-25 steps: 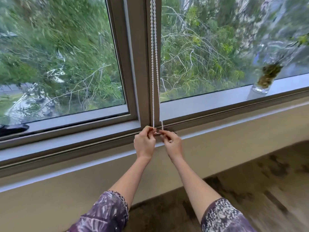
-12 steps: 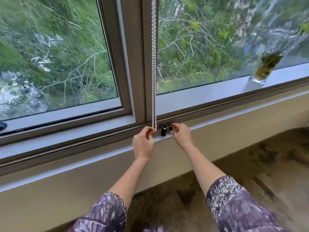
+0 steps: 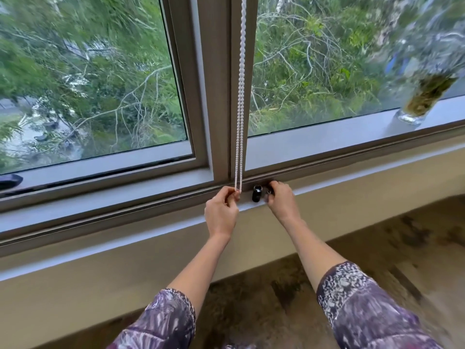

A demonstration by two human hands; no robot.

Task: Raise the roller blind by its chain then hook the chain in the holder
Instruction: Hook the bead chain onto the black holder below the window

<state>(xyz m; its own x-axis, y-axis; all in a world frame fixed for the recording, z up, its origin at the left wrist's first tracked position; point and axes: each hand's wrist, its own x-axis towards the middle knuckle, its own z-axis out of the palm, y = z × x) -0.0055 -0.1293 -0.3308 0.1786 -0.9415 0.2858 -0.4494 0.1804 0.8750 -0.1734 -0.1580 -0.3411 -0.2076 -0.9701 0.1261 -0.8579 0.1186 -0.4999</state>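
At the far left a dark object (image 3: 10, 181) lies on the window sill (image 3: 100, 197), cut off by the edge of the view. The left hand (image 3: 221, 212) reaches forward from a patterned sleeve (image 3: 161, 321), forearm stretched up toward the frame, thumb and fingers pinched shut on the bottom of the bead chain (image 3: 240, 96). The chain hangs straight down the window post (image 3: 219, 84) as two white strands side by side, its long axis vertical, its lower end in that hand just above the sill. Just right of it a small black holder (image 3: 256, 193) is fixed upright on the frame. The right hand (image 3: 279, 200) curls around something small and dark beside the holder; what it grips cannot be made out. Far right, a glass vase (image 3: 417, 104) with plant matter stands on the ledge.
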